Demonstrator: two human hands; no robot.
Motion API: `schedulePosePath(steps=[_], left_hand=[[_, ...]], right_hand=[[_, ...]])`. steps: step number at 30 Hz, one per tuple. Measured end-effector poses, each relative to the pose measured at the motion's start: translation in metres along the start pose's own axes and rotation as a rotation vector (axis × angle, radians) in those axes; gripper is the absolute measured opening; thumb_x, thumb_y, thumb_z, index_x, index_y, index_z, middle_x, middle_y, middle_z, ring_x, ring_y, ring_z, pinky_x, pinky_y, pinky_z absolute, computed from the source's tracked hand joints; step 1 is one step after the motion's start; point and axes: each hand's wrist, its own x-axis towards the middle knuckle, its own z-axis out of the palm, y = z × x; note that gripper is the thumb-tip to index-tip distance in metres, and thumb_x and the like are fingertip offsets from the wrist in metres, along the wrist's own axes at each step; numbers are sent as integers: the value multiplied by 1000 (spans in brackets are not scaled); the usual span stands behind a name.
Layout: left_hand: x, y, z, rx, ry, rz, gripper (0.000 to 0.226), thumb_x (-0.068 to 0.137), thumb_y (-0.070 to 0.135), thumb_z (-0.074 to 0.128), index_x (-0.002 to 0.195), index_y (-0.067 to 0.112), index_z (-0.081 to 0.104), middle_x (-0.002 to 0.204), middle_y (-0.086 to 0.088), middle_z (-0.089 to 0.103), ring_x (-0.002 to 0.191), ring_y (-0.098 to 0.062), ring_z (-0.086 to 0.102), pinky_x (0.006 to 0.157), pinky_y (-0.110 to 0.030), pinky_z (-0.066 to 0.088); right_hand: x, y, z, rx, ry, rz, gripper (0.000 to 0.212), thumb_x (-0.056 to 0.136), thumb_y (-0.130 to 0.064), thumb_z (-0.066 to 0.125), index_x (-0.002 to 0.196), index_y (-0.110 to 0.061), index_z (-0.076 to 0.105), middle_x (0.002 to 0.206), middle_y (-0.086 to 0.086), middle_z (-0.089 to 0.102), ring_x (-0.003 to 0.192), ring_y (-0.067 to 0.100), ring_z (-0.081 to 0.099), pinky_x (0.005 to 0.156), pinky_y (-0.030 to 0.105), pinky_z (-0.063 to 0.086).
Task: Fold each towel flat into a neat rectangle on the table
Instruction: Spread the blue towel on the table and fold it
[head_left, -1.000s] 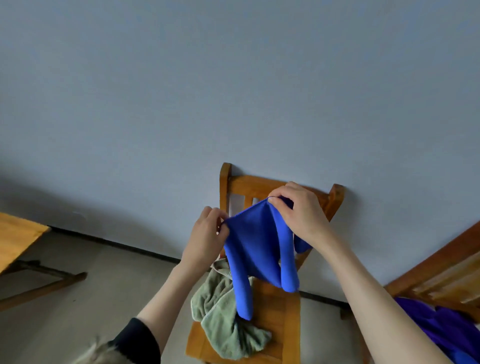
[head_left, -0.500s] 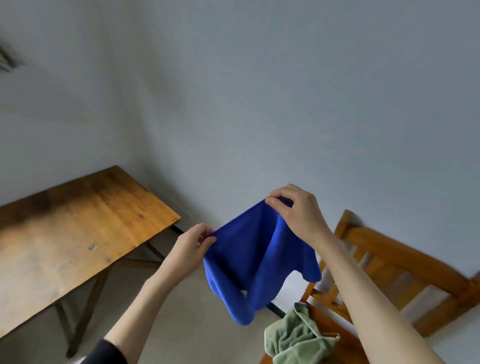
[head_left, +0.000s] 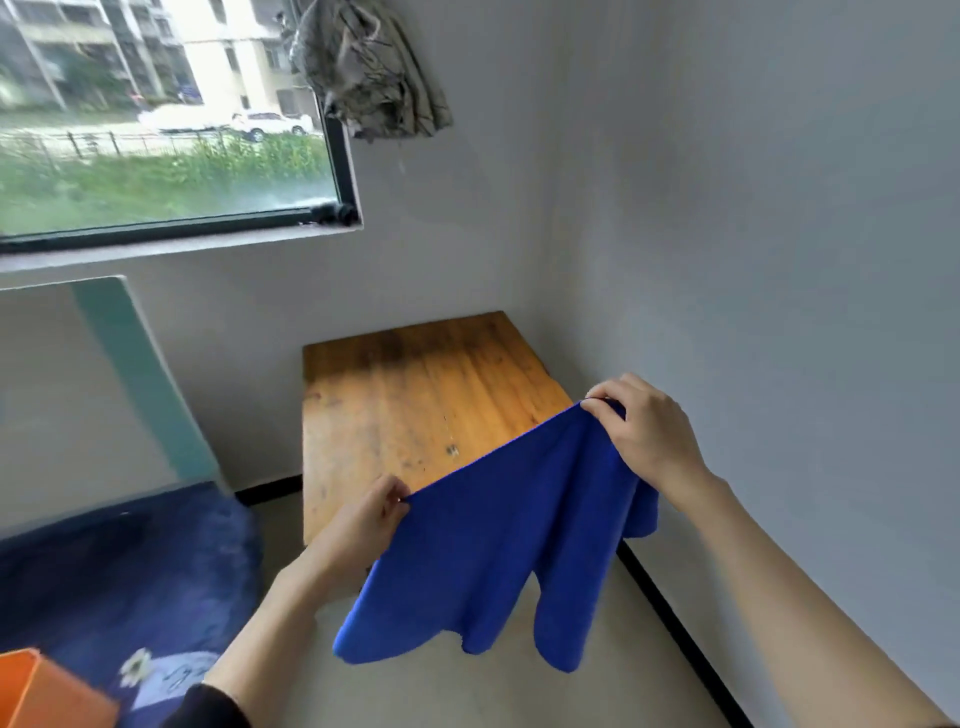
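Observation:
A bright blue towel (head_left: 498, 545) hangs in the air, stretched by its top edge between both hands. My left hand (head_left: 363, 525) pinches the lower left corner of that edge. My right hand (head_left: 641, 431) pinches the upper right corner, higher and farther away. The rest of the towel droops in loose folds over the floor, in front of the near end of the wooden table (head_left: 410, 395). The bare table top stands in the room's corner, just behind the towel.
A dark blue bed cover (head_left: 119, 577) lies at the lower left, with an orange box (head_left: 36, 696) at the frame's corner. A window (head_left: 161, 114) and a bundled grey curtain (head_left: 363, 67) are above. The grey wall (head_left: 753, 260) runs close along the right.
The view has swung left from the chair with the green towel to the table in the corner. Both hands carried the blue towel along and spread its top edge wider apart.

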Motion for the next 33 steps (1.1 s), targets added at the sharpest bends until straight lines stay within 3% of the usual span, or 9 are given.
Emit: schedulePosePath(steps=[3,6,11,16,19,26,33], left_hand=[[21,-15,-23,-28,168,-44,16,94,9,49,83,21,49,73,3,51,60,-10,45,52,-13,36],[50,-29,-44,-26,262,-114,15,94,24,52,79,25,50,73,9,57,67,-10,51,62,-26,41],[109,-55,-64,36,180,-239,23,86,40,63,69,26,55,66,6,58,58,-9,49,50,-21,35],[167,-79,-68,57,40,-290,17,88,19,61,76,29,54,89,4,60,79,-12,53,68,-22,37],[199,-91,-66,78,56,-304,13,89,13,58,82,24,57,91,2,59,81,-14,51,71,-23,35],[284,-121,-61,73,167,-366,12,90,27,59,81,20,59,71,7,58,68,-11,53,59,-26,39],[383,-175,-52,84,134,-380,15,88,32,61,79,20,59,70,7,58,69,-15,55,59,-28,41]], right_hand=[[37,-3,35,20,-10,-32,16,92,-28,56,88,-16,65,89,0,60,78,20,56,70,34,46],[74,6,66,27,-16,-40,17,91,-28,57,85,-13,63,85,-1,59,74,21,55,66,31,43],[138,34,113,-24,-53,-36,27,89,-38,59,71,-19,50,71,-6,51,62,16,47,50,22,30],[196,61,156,-118,-135,1,32,89,-43,56,69,-21,45,69,-7,48,61,15,46,46,19,25],[227,75,184,-139,-191,22,27,93,-35,53,74,-16,53,79,0,57,67,17,49,52,24,33],[295,99,242,-212,-255,25,20,94,-22,49,91,-8,63,94,8,63,80,23,56,71,30,42],[362,125,318,-324,-261,79,23,96,-25,48,93,-8,64,96,9,64,87,26,57,75,33,38]])
